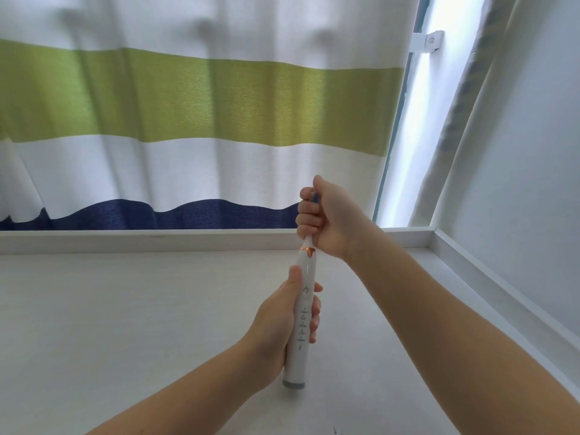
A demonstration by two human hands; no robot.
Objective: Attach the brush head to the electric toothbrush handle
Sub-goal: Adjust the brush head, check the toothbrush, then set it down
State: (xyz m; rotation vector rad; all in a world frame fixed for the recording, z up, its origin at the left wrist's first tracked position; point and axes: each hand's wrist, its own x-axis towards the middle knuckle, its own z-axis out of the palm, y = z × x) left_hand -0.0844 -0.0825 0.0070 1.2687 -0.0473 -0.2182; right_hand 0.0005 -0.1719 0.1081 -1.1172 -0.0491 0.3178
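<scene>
Fingers [309,211] of right hand [329,218] clamped round brush head [314,199], directly above handle [303,312]. Left hand [282,321] wraps handle, upright over tabletop [125,324]. Axes look aligned; a straight downward push would likely seat it.

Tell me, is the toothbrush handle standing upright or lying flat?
Upright: the left hand holds the toothbrush handle vertical, base near the table, while the right hand grips its top.

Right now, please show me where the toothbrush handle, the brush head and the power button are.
toothbrush handle [299,346]: head view, lower white body.
brush head [308,242]: head view, white neck below the right fist.
power button [305,290]: head view, its round symbol.
</scene>
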